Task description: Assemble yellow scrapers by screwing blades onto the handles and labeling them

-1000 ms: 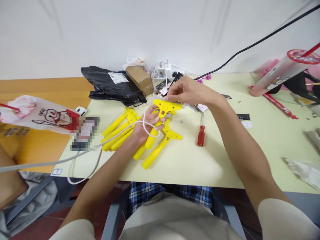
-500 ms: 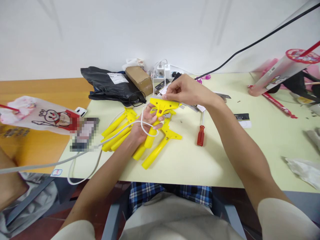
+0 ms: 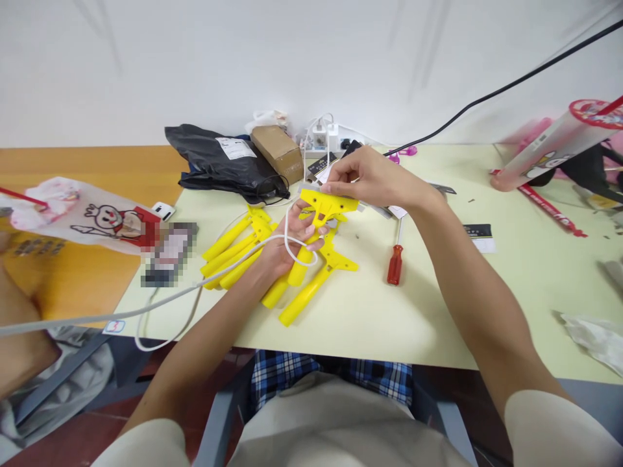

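My left hand (image 3: 287, 246) is wrapped round a yellow scraper-like tool (image 3: 327, 202), its wide head raised and its handle slanting down toward me. At the top edge of that head, my right hand (image 3: 357, 178) pinches a thin grey strip (image 3: 310, 187), partly hidden by the fingers. Several more yellow tools (image 3: 226, 239) lie on the table to the left, and another (image 3: 306, 295) lies beneath the held one. A white cable (image 3: 233, 258) crosses over my left wrist and loops around the held handle. To the right rests a red-handled screwdriver (image 3: 394, 264).
Behind my hands are a black bag (image 3: 214, 162), a cardboard box (image 3: 278, 152) and a power strip (image 3: 316, 154). Drink cups stand at left (image 3: 97, 217) and right (image 3: 545, 146). A phone (image 3: 170, 254) lies left; a person's arm shows at far left.
The view has shifted slightly, so most things appear a little farther right. Both hands keep their hold on the tool and strip with little movement.
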The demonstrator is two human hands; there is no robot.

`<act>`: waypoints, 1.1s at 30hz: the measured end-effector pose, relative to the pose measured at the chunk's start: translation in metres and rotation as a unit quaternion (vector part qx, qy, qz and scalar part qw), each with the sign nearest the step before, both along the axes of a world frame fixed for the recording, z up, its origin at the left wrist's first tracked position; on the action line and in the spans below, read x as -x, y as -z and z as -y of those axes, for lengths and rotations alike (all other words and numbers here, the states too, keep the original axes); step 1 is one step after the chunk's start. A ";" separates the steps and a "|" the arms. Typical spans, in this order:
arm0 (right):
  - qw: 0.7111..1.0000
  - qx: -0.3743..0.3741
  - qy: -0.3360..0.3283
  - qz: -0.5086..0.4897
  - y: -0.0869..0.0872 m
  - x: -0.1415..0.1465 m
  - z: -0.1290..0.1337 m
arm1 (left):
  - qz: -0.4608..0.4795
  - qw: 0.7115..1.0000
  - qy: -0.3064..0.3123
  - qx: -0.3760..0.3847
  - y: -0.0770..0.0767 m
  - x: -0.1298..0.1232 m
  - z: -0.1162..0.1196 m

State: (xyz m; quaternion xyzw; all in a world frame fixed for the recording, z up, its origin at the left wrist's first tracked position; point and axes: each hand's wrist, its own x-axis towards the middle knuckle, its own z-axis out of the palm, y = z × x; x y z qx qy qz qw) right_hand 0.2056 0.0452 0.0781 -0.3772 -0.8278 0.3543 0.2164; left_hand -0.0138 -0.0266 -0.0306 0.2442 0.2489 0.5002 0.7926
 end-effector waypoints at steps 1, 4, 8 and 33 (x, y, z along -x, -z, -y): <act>1.000 -0.003 -0.002 0.003 -0.001 -0.001 0.000 | 0.003 1.000 0.003 -0.004 0.001 0.000 0.000; 1.000 -0.005 -0.007 0.021 -0.002 -0.004 -0.001 | 0.006 0.999 0.013 -0.029 0.002 -0.001 0.001; 0.999 -0.015 -0.030 0.026 0.000 -0.008 -0.005 | -0.003 0.998 0.022 -0.054 0.004 -0.001 0.001; 0.930 0.098 0.033 0.352 0.018 -0.024 -0.014 | -0.015 0.994 -0.081 -0.070 0.012 0.004 -0.011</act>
